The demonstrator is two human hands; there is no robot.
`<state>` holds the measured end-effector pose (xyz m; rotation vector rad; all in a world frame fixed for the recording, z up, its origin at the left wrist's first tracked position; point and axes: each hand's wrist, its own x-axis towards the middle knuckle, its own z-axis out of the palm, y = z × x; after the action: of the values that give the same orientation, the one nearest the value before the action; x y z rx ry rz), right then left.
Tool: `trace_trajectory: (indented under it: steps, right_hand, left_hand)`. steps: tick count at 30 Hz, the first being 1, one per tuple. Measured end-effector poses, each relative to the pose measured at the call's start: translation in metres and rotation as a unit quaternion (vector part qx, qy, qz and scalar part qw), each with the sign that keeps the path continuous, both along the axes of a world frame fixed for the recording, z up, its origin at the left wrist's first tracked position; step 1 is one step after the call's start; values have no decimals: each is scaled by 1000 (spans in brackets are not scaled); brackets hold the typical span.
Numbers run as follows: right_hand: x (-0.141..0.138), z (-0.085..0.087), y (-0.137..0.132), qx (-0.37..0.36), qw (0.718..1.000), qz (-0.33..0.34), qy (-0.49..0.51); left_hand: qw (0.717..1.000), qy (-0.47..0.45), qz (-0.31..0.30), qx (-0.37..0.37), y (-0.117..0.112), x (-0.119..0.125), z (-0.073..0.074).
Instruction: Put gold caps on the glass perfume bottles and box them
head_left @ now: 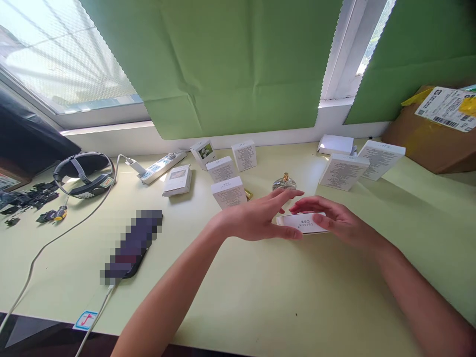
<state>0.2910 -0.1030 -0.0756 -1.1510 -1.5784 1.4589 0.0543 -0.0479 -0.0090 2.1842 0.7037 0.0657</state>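
Note:
A small white box (303,224) with dark print on its top stands in front of me, between my two hands. At its right end is my right hand (344,223), closed around the box with the thumb on the top and the fingers along the far side. My left hand (260,215) hovers at the left end, its fingers spread and the thumb beside the near edge; whether it touches the box I cannot tell. Just behind my hands sits a glass perfume bottle (284,182) with a gold top, its lower part covered by my fingers.
Several white printed boxes stand behind my left hand, among them a front box (226,193). More stand at the back right, including a white box (344,171). A phone (134,248) with a cable, a power strip (163,167) and a headset (87,176) lie left. A carton (431,134) stands far right.

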Motion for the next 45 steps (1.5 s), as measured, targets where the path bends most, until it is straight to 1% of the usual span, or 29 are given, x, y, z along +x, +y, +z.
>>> trace_trajectory:
  steps: [2, 4, 6, 8, 10, 12, 16, 21, 24, 27, 30, 32, 35, 39, 41, 45]
  right_hand:
    - [-4, 5, -2, 12, 999, -34, -5]
    - [-4, 2, -1, 15, 999, -39, -11]
    - [0, -6, 2, 12, 1000, -15, -12]
    - [6, -16, 5, 2, 1000, 16, -15]
    - [8, -23, 8, -9, 999, 28, -28]
    - [7, -26, 9, -10, 999, 20, -39]
    - [-1, -25, 9, 4, 999, 4, -40]
    - [-5, -20, 8, -36, 999, 2, 12]
    - [-4, -18, 8, -56, 998, 0, 37]
    - [-3, -19, 8, -51, 998, -9, 36]
    - [-4, -21, 8, -48, 998, -19, 31]
    - [-6, -20, 8, -56, 997, -17, 42]
    - [-9, -13, 6, -67, 996, -32, 49]
    - [-13, -3, 4, -65, 995, -46, 58]
    - [-14, -6, 5, -56, 994, -52, 80]
    - [-17, -20, 11, -29, 989, -82, 118]
  left_hand:
    - [999, 14, -14, 39, -3, 2, -2]
    - [994, 24, -25, 99, -5, 4, -2]
    - [988, 27, -24, 149, -7, 4, -1]
    - [985, 15, -4, 174, -5, 4, -1]
    - [984, -9, 13, 177, -1, 2, -1]
    - [985, -37, 9, 169, 4, 0, -2]
    - [986, -77, 2, 148, 12, -5, 0]
    - [987, -89, 8, 131, 14, -7, 2]
    - [988, -79, 1, 134, 15, -8, 0]
    - [989, -47, -15, 142, 16, -11, -2]
    - [990, -10, -27, 135, 16, -14, -2]
    - [991, -3, -28, 133, 14, -14, -1]
    - [988, -23, -17, 153, 11, -11, 2]
    - [979, -57, 24, 195, 6, -8, 10]
    - [975, -65, 38, 211, 5, -8, 14]
    - [966, -79, 55, 240, 9, -10, 24]
